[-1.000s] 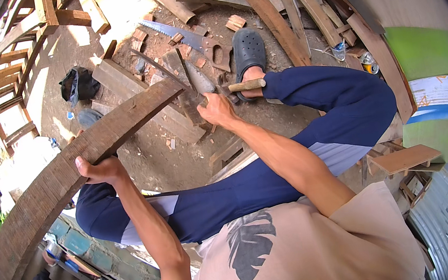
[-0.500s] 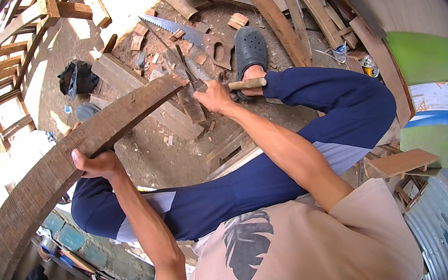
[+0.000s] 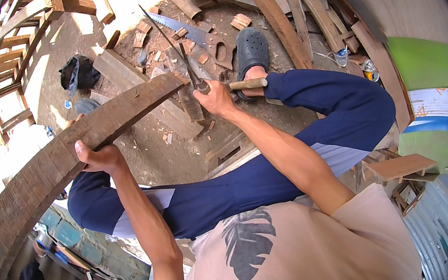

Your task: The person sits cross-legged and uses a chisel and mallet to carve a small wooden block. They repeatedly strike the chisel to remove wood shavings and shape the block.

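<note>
A long, curved brown plank [image 3: 47, 147] slants across my left side, with its narrower end near the middle. My left hand [image 3: 97, 155] grips the plank's near edge, thumb on top and its other fingers partly hidden behind. My right hand [image 3: 215, 98] is closed around the dark handle of a long, thin-bladed hand tool [image 3: 166, 36], whose exact kind I cannot make out. The blade points up and away, just past the plank's end. Beside my right hand is a hammer [image 3: 249, 84] with a pale wooden handle, close to my shoe [image 3: 251, 50].
On the ground beyond lie a handsaw [image 3: 189, 33], wood chips [image 3: 240, 21], boards [image 3: 117, 69] and a black bag [image 3: 79, 73]. Scrap timber [image 3: 321, 17] is heaped at the far right. A wooden ladder-like frame [image 3: 8, 73] stands far left. A small wooden stool [image 3: 401, 166] sits at right.
My right hand has shifted slightly, and the tool's blade has risen and now stands more upright. The plank has moved only a little; my left hand keeps its hold.
</note>
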Available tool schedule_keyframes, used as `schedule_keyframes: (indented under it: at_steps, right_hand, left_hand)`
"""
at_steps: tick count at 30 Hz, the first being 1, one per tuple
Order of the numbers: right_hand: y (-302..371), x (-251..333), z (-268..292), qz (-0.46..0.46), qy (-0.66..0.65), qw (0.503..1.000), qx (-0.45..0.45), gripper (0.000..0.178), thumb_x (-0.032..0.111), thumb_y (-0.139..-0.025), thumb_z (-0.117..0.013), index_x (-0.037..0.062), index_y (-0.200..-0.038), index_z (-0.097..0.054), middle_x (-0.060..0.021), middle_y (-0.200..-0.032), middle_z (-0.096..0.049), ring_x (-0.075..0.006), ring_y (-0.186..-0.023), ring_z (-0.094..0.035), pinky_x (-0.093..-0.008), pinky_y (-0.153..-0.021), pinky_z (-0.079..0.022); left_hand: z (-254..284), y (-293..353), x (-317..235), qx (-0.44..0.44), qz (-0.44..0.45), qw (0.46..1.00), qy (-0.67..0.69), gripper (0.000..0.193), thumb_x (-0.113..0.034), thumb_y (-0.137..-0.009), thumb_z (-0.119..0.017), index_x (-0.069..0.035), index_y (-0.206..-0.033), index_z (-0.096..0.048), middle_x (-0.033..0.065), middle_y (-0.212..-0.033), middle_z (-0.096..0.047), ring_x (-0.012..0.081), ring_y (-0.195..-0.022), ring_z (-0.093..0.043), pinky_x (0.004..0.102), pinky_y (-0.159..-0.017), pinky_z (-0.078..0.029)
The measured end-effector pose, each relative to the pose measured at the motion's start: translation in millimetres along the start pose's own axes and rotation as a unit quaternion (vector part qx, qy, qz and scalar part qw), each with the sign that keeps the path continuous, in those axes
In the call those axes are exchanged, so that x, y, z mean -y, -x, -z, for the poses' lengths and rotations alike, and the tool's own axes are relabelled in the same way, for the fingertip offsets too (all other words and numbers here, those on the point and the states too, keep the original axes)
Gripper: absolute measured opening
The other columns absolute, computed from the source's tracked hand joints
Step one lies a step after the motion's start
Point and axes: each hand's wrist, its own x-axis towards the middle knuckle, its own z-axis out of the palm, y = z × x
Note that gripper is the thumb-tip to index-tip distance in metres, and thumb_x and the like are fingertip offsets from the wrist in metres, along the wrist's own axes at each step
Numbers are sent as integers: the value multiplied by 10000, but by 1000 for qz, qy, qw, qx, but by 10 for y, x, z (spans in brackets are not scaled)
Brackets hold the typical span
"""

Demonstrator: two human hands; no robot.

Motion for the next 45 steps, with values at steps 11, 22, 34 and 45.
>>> schedule_keyframes:
  at_steps: [11, 22, 34, 45]
  right_hand:
    - [-88, 212, 72, -84, 80, 993, -5, 452, 321, -787, -665, -34, -1066, -686, -280, -933, -697, -408, -910, -690, -455, -816, -529]
    - [15, 25, -67, -180, 140, 968, 100, 431, 234, -792, -630, -85, -1077, -681, -312, -958, -693, -437, -985, -684, -447, -896, -542]
    - [23, -238, -64, -203, 207, 954, 82, 350, 224, -801, -621, -14, -1040, -715, -303, -1044, -684, -460, -1018, -662, -501, -900, -524]
    - [-173, 101, 363, -279, -264, 923, 11, 200, 197, -932, -667, 27, -887, -571, -34, -656, -535, -152, -517, -528, -326, -456, -468]
  left_hand:
    - [46, 71, 14, 15, 0, 1000, -16, 575, -362, -926, -327, 114, -1186, -515, 288, -1163, -618, 319, -1074, -621, 423, -966, -512]
    - [38, 54, 24, 17, 18, 1000, 7, 612, -370, -850, -447, 111, -1226, -478, 258, -1130, -594, 313, -1076, -608, 416, -962, -500]
    - [103, 12, 35, 24, 6, 1000, 8, 572, -335, -851, -472, 109, -1212, -481, 240, -1138, -581, 329, -1075, -626, 449, -926, -526]
    - [533, -412, 183, -77, 124, 985, 94, 495, -420, -899, -427, 22, -1068, -575, 153, -985, -618, 277, -924, -628, 427, -817, -511]
